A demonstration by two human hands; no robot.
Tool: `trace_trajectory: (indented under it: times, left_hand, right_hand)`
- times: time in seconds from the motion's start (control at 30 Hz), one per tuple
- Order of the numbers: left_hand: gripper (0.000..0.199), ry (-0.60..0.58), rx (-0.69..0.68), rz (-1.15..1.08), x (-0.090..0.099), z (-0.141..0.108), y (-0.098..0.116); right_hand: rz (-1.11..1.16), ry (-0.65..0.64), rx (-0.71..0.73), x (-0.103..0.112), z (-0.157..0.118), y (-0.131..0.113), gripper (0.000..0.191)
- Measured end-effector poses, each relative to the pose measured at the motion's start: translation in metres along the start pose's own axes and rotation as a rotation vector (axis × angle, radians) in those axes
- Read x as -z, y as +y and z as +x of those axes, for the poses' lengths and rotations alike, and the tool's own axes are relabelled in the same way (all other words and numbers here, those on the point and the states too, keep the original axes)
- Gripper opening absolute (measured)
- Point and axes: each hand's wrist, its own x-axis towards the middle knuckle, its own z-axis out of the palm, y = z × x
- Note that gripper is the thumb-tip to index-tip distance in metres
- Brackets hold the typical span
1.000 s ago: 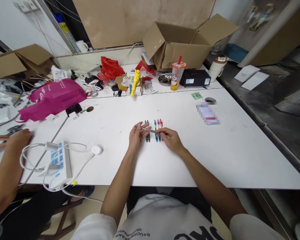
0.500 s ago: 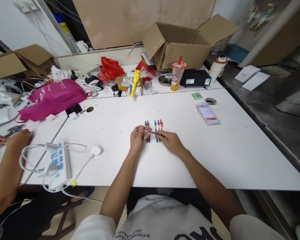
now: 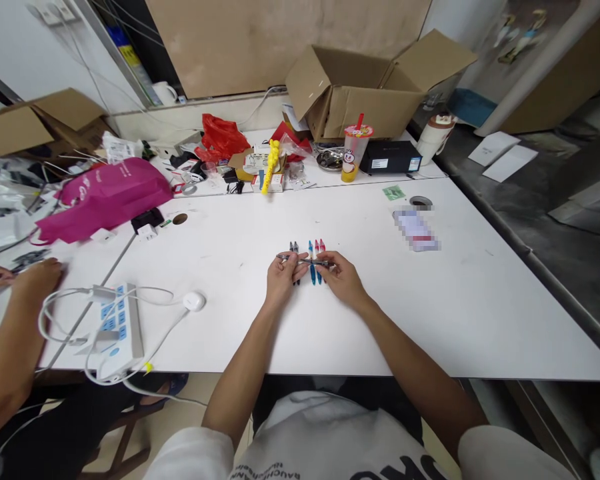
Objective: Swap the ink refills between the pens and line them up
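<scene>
A slim dark pen (image 3: pixel 304 261) spans the gap between my two hands, held roughly level above the white table. My left hand (image 3: pixel 281 277) pinches its left part, and my right hand (image 3: pixel 343 279) grips its right end. Under and behind the hands, pens lie upright in the view: two black pens (image 3: pixel 294 247) by my left fingers, a blue pen (image 3: pixel 313 273) in the middle, and two red-topped pens (image 3: pixel 319 245) beside my right fingers. The lower parts of several pens are partly hidden by my hands.
On the white table (image 3: pixel 220 320), a power strip (image 3: pixel 121 333) with cables stands left, near another person's arm (image 3: pixel 27 313). A magenta bag (image 3: pixel 110 197) lies back left. Behind are a cup (image 3: pixel 353 157) and cardboard box (image 3: pixel 365 100); a tape roll (image 3: pixel 421 202) rests right.
My left hand has shifted slightly right. The held pen is now more level, and my right fingers have moved up a little around its right end, leaving the blue pen more exposed.
</scene>
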Motion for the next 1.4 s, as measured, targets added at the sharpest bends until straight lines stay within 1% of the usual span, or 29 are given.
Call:
trace_trajectory:
  times: [0.13,0.23,0.4,0.47,0.57,0.63,0.67,0.73,0.8,0.87,0.9,0.93,1.03,1.1,1.17,1.27,1.3,1.33,1.4]
  left_hand:
    - [0.049,0.025,0.02,0.03,0.0,0.001,0.0]
    - [0.05,0.031,0.018,0.039,0.001,0.002,0.0]
    - [0.051,0.029,0.016,0.044,0.0,0.001,0.002]
    - [0.051,0.036,0.011,0.043,0.0,0.001,0.003]
    - [0.051,0.041,0.006,0.04,-0.001,0.0,0.003]
    - [0.051,0.047,0.012,0.038,-0.002,0.001,0.003]
    - [0.051,0.053,0.015,0.035,-0.002,0.001,0.002]
    - [0.052,0.065,0.015,0.024,-0.002,0.002,0.002]
    - [0.053,0.072,0.003,0.015,-0.002,0.002,0.002]
    - [0.053,0.072,-0.004,0.015,-0.002,0.002,0.002]
    - [0.053,0.07,-0.003,0.016,-0.002,0.002,0.002]
    - [0.053,0.067,0.0,0.018,-0.002,0.003,0.002]
    - [0.053,0.069,0.004,0.022,-0.001,0.003,0.0]
    - [0.053,0.085,0.004,0.024,-0.001,0.003,-0.001]
    - [0.054,0.1,-0.004,0.025,-0.001,0.004,-0.003]
    - [0.055,0.095,-0.033,0.035,-0.001,0.003,-0.003]
    - [0.054,0.087,-0.041,0.039,-0.001,0.003,-0.003]
    - [0.054,0.084,-0.048,0.043,-0.001,0.003,-0.003]
    - [0.054,0.082,-0.054,0.046,0.0,0.002,-0.003]
  right_hand:
    - [-0.085,-0.015,0.042,0.003,0.002,0.008,0.032]
    - [-0.106,-0.022,0.075,0.003,0.003,0.01,0.032]
    - [-0.135,0.006,0.083,0.004,0.004,0.008,0.03]
    - [-0.141,-0.011,0.079,0.005,0.004,0.006,0.025]
    - [-0.161,-0.015,0.153,0.006,0.006,0.005,0.016]
    - [-0.158,-0.013,0.215,0.007,0.006,0.005,0.014]
    - [-0.155,-0.013,0.227,0.007,0.006,0.005,0.016]
    - [-0.148,-0.017,0.203,0.007,0.004,0.005,0.026]
    - [-0.131,-0.038,0.121,0.007,0.002,0.004,0.034]
    - [-0.111,-0.04,0.042,0.007,0.001,0.002,0.031]
    - [-0.109,-0.033,0.032,0.006,0.001,0.002,0.028]
    - [-0.114,-0.022,0.048,0.006,0.001,0.001,0.026]
    - [-0.136,-0.002,0.174,0.007,0.003,-0.001,0.019]
    - [-0.14,-0.002,0.227,0.007,0.003,0.0,0.018]
    - [-0.143,-0.009,0.205,0.007,0.002,0.001,0.021]
    - [-0.108,-0.055,0.07,0.006,0.0,0.003,0.029]
    - [-0.096,-0.056,0.046,0.006,-0.001,0.003,0.029]
    - [-0.094,-0.05,0.052,0.005,-0.001,0.003,0.027]
    - [-0.114,-0.017,0.122,0.005,0.0,0.002,0.021]
